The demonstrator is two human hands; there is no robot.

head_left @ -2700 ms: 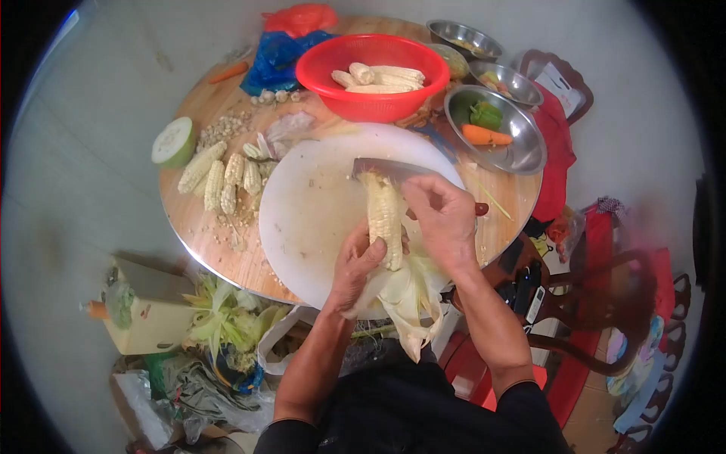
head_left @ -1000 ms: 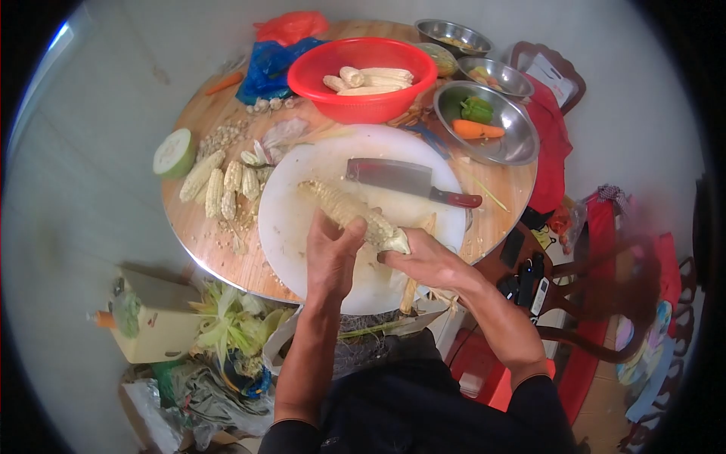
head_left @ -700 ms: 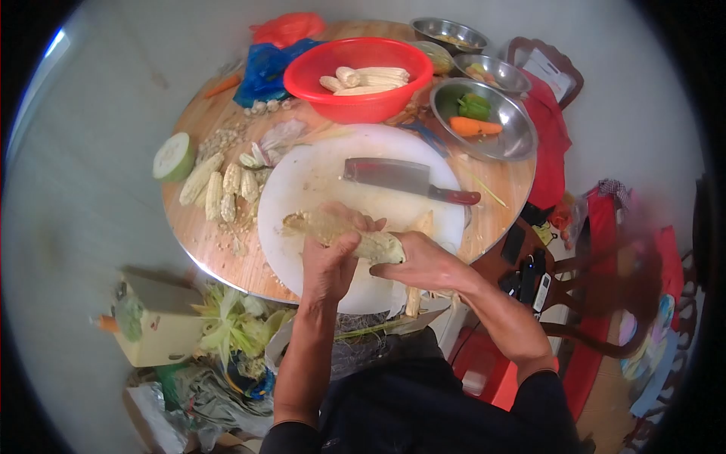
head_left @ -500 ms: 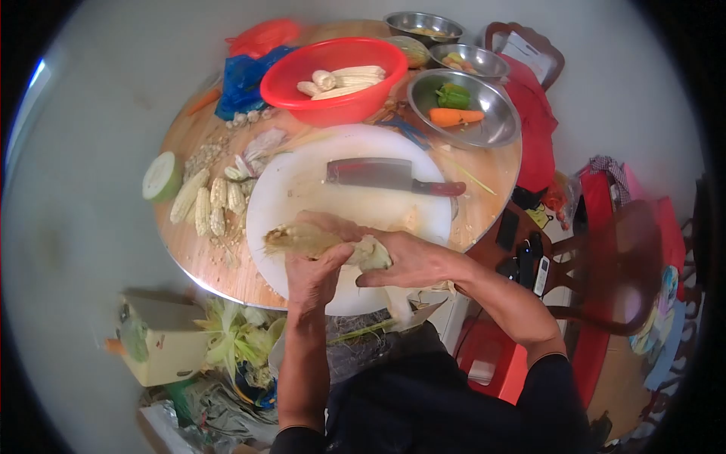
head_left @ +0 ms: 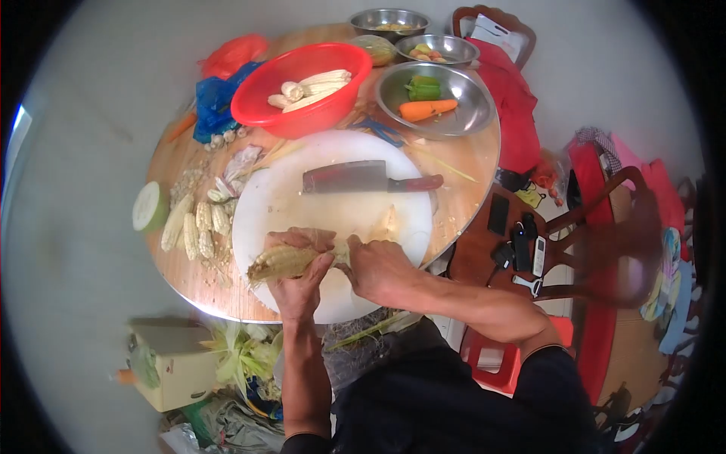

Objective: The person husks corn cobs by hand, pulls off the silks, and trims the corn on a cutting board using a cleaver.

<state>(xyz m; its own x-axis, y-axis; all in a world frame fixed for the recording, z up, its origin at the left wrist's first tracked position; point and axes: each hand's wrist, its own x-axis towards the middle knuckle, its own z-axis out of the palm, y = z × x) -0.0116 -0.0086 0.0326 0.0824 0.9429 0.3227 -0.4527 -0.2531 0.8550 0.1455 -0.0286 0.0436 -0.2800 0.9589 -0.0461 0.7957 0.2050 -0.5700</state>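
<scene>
My left hand (head_left: 301, 281) is wrapped around a partly husked corn cob (head_left: 278, 263), its brownish tip pointing left. My right hand (head_left: 382, 271) is closed at the cob's other end, where the stem and husk are mostly hidden by the fingers. Both hands are over the near part of a round white cutting board (head_left: 261, 200). A cleaver (head_left: 346, 178) with a reddish-brown handle lies flat on the board, beyond the hands. A pale scrap (head_left: 389, 219) rests beside my right hand.
Behind the board stand a red basin (head_left: 291, 125) of peeled corn and a steel bowl (head_left: 473, 113) with a carrot and green pepper. Small corn cobs (head_left: 204, 218) and a cut gourd (head_left: 150, 206) lie left. Husks (head_left: 242, 352) are piled below the table edge.
My right hand has gone from spread fingers around the husk to a closed grip at the cob's stem end. The loose husk hanging below it is no longer visible. The view has shifted slightly.
</scene>
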